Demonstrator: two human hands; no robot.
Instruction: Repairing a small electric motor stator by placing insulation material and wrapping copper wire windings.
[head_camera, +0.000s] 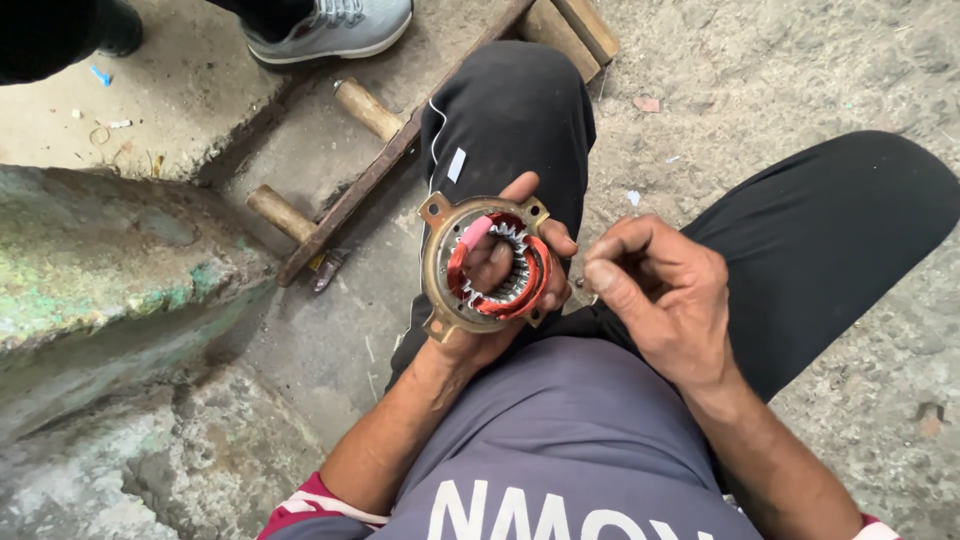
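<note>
My left hand (500, 265) holds a round metal motor stator (445, 290) upright over my lap, fingers passing through its middle. The stator has a brass-coloured frame with mounting ears, toothed steel core and red copper winding (532, 290), with a pink sleeve (474, 233) at the top. My right hand (660, 295) hovers just right of the stator, fingers pinched together on what looks like a thin wire end near the ring's edge; the wire itself is too small to make out.
I sit on a dusty concrete floor (800, 70) with legs in black trousers (520, 110). A rusty iron bar with wooden handles (350, 190) lies ahead. Another person's grey shoe (335, 28) is at the top. A green-stained stone block (110, 260) is left.
</note>
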